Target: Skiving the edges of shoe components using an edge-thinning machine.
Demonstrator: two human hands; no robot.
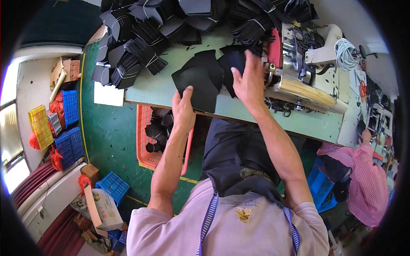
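My left hand [183,109] grips the near edge of some flat black cut pieces [200,81] at the table's front edge, thumb on top and the other fingers underneath. The pieces overlap, and I cannot tell how many there are. My right hand [250,83] is held over another dark piece [227,68] just to the right, thumb apart and fingers stretched toward the machine; the fingertips are slightly blurred. Close by on its right stands a cream-coloured machine [299,55] with a red part and a wooden-looking roller [307,91].
Tied bundles of black pieces [145,55] are heaped along the back of the pale green table [171,94]. Below it stands an orange basket [143,141] holding black bundles. Blue crates [113,185] and boxes line the left. At right, a person in a pink checked top [367,187] sits.
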